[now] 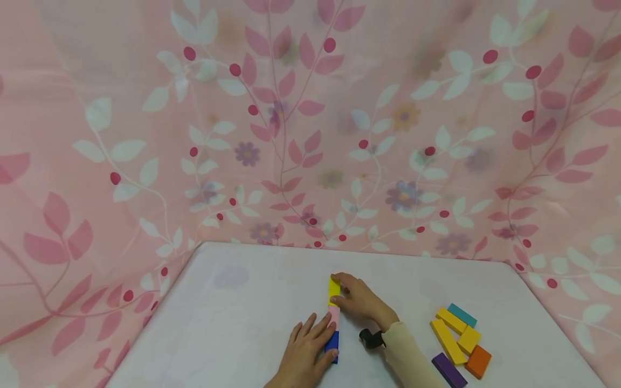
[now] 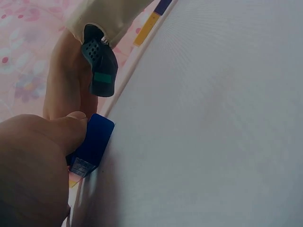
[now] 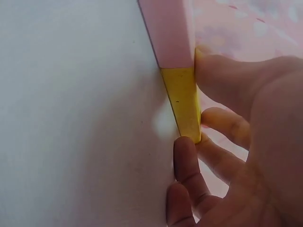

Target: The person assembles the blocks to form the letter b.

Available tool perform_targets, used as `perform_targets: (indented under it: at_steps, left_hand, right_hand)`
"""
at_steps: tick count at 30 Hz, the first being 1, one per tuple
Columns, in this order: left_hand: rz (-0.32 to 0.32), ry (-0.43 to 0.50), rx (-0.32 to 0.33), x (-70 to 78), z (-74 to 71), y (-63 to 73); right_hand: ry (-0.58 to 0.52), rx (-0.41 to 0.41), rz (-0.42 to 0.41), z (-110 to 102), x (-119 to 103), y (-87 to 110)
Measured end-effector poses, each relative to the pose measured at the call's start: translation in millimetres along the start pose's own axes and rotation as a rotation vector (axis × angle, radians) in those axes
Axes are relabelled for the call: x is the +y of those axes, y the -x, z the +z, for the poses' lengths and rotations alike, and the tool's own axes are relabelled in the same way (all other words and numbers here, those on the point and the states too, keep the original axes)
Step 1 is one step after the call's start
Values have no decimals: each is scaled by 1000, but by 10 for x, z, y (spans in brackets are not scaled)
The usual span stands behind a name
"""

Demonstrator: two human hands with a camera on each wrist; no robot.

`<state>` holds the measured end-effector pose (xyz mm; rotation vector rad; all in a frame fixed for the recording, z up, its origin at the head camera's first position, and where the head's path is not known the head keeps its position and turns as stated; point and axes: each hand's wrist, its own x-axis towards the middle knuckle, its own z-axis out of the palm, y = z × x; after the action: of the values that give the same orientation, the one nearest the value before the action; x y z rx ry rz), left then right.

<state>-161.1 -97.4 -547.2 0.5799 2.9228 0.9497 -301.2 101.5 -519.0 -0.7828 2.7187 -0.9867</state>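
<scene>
Three blocks stand end to end in a line on the white table: a yellow block [image 1: 334, 289] farthest, a pink block [image 1: 334, 317] in the middle, a blue block [image 1: 332, 345] nearest. My right hand [image 1: 361, 299] grips the yellow block, thumb at its side near the pink end and a fingertip round its far end. In the right wrist view the yellow block [image 3: 182, 99] abuts the pink block [image 3: 173, 33]. My left hand [image 1: 305, 347] lies over the near part of the line with spread, fairly straight fingers. Its thumb rests on the blue block [image 2: 97, 139], and fingertips reach the pink one.
At the table's right lies a loose group: a teal block [image 1: 462, 314], several yellow blocks [image 1: 448, 341], an orange block [image 1: 478, 361] and a purple block [image 1: 449, 370]. A black wrist device [image 1: 372, 339] hangs beside the right sleeve. Floral pink cloth [image 1: 310, 134] rises behind the table.
</scene>
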Motion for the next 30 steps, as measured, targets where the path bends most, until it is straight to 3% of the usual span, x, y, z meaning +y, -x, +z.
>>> perform_targets:
  at_steps: [19,30]
  left_hand:
    - [-46,-10,-36,15,12,-28]
    - [-18,-20,-12,22,1,-13]
  right_hand:
    - [-28,-7,-39,-11,43,85]
    - [-38,13,-32,29,60,72]
